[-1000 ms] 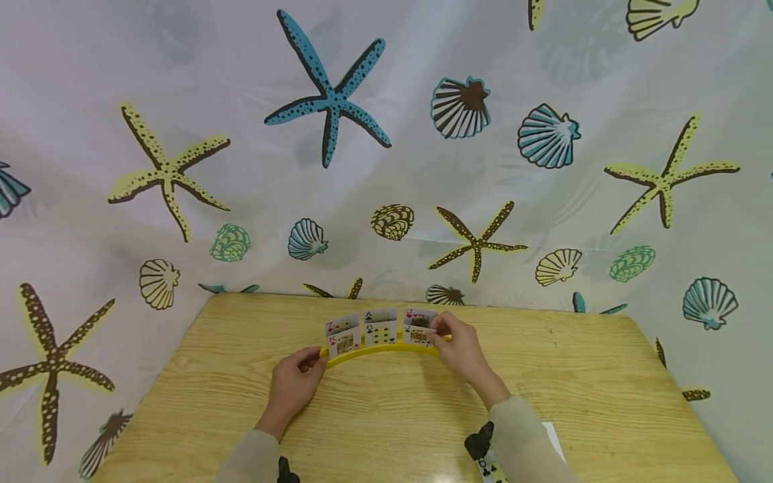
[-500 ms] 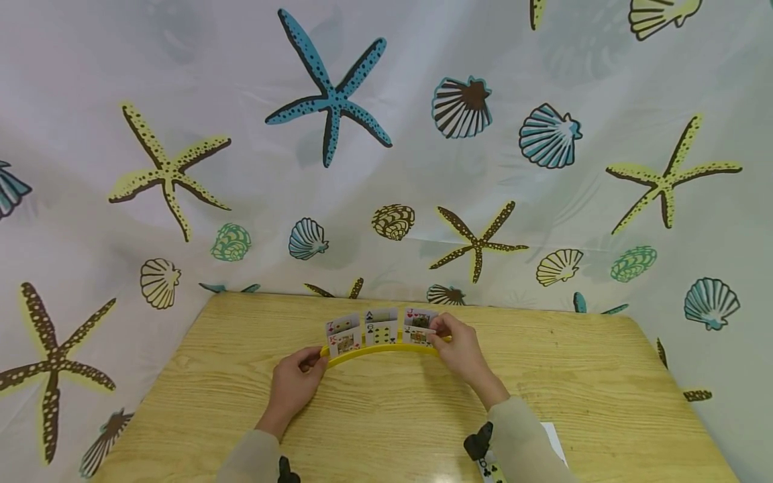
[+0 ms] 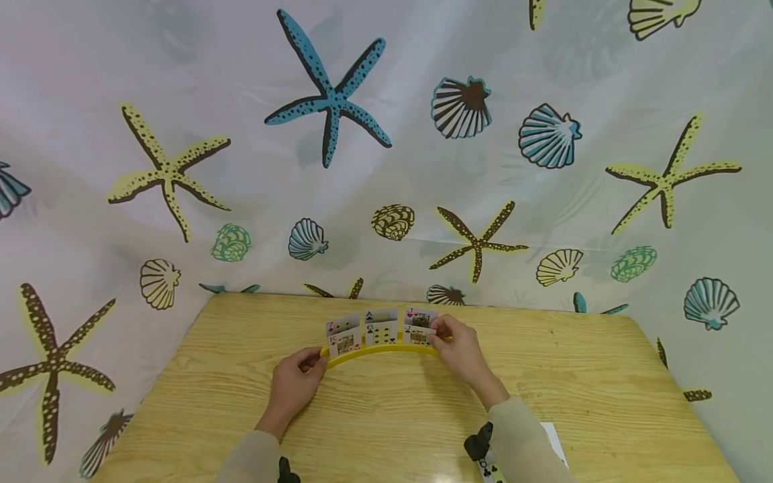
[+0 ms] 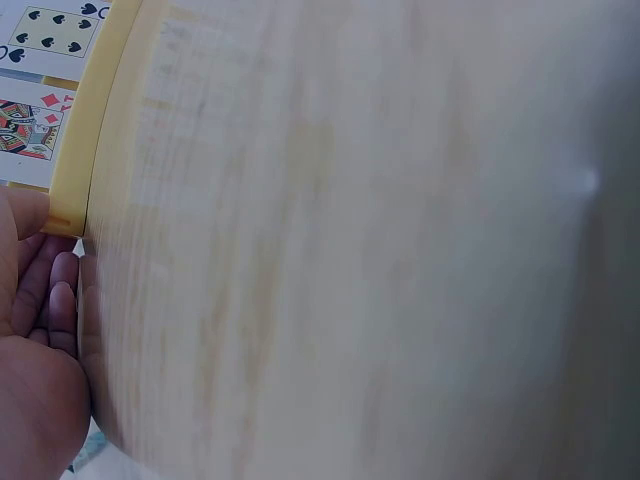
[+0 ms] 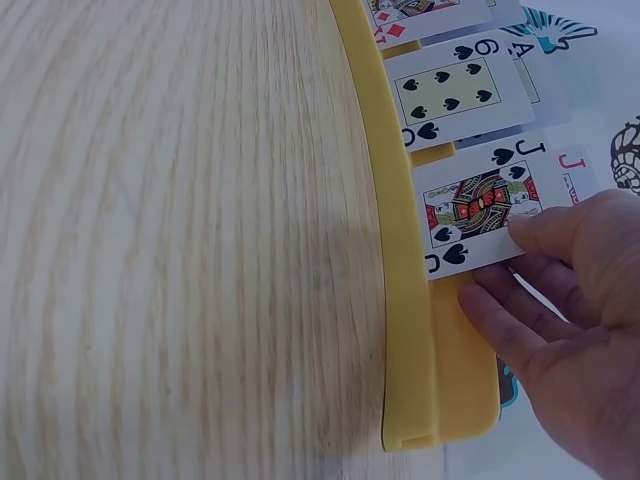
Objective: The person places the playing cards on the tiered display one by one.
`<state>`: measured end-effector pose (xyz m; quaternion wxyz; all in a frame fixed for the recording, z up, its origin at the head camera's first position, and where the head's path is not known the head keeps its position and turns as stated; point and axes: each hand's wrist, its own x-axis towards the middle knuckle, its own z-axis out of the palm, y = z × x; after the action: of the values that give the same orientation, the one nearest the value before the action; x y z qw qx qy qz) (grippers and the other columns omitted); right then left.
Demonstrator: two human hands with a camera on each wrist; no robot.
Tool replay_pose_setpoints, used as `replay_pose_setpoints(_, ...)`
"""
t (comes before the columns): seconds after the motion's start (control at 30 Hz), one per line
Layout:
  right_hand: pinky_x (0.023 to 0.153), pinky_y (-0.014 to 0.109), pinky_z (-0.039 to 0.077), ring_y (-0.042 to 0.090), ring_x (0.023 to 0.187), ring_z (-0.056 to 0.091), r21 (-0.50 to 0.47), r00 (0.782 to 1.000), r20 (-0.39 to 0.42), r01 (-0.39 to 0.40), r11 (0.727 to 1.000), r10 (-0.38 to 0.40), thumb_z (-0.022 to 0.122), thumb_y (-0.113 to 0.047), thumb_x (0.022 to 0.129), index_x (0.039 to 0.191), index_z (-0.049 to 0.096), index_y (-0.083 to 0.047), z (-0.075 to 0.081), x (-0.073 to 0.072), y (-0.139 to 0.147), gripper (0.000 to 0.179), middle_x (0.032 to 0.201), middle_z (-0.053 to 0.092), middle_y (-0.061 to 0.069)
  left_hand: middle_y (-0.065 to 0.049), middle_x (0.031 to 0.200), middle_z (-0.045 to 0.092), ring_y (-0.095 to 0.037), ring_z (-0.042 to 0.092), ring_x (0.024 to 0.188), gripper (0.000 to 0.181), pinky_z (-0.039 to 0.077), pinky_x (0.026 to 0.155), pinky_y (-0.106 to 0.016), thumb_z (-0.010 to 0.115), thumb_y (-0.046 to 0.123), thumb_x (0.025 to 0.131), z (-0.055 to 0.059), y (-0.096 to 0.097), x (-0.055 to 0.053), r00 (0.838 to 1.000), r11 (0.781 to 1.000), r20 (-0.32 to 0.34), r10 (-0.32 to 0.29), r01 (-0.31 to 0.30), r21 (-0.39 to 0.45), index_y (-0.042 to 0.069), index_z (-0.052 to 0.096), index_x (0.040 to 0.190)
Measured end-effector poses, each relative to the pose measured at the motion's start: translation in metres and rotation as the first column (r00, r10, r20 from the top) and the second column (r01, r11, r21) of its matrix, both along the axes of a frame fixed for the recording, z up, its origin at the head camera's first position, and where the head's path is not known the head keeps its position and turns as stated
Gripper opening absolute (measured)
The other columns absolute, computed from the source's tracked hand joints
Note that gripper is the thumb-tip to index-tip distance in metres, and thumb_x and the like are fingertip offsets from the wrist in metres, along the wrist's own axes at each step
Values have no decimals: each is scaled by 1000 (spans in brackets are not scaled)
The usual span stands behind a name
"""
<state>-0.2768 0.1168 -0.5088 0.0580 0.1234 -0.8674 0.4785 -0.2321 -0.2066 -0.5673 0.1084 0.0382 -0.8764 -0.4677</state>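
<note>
A curved yellow card holder (image 3: pixel 386 348) stands on the wooden table with two rows of playing cards upright in it. Its front row has a king of diamonds (image 3: pixel 345 344), a six of spades (image 5: pixel 450 95) and a jack of spades (image 5: pixel 465 208). Behind them rise a red seven (image 3: pixel 341 324), an ace of spades (image 3: pixel 379 314) and a red jack (image 3: pixel 417 316). My left hand (image 3: pixel 294 384) grips the holder's left end between thumb and fingers. With thumb and fingers, my right hand (image 3: pixel 464 350) pinches the jack of spades at its right edge.
More cards (image 3: pixel 492 469) lie near the table's front, partly hidden by the right sleeve (image 3: pixel 531 439). A white card edge (image 3: pixel 552 439) shows on the sleeve's other side. Behind the table (image 3: pixel 386 416) hangs a white cloth (image 3: pixel 386 147) printed with starfish and shells.
</note>
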Motion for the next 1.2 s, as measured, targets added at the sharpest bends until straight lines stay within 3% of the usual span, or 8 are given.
replay_pose_setpoints(0.7,87,38,61,21,96,70,68,999,21,36,997,-38,76,-8,97,115,72,-2,3,16,39,19,103,74,7,-10,104,79,-12,68,86,27,53,78,-24,74,17,99,-2,1,-1,1000,1000,-9,25,-25,9,5,78,124)
replay_pose_setpoints(1.07,80,26,58,20,99,71,153,999,33,26,988,-31,79,-12,95,118,74,-4,2,38,71,24,107,76,7,-10,105,79,-13,68,87,27,52,78,-24,73,18,100,0,2,-1,1000,1000,-3,17,-17,3,6,77,125)
replay_pose_setpoints(1.2,83,29,57,21,102,70,183,999,44,18,983,-26,78,-14,96,118,75,-5,1,48,79,24,111,76,7,-10,105,79,-13,68,87,27,52,78,-24,73,18,100,0,2,-1,1000,1000,-9,17,-17,0,5,77,124)
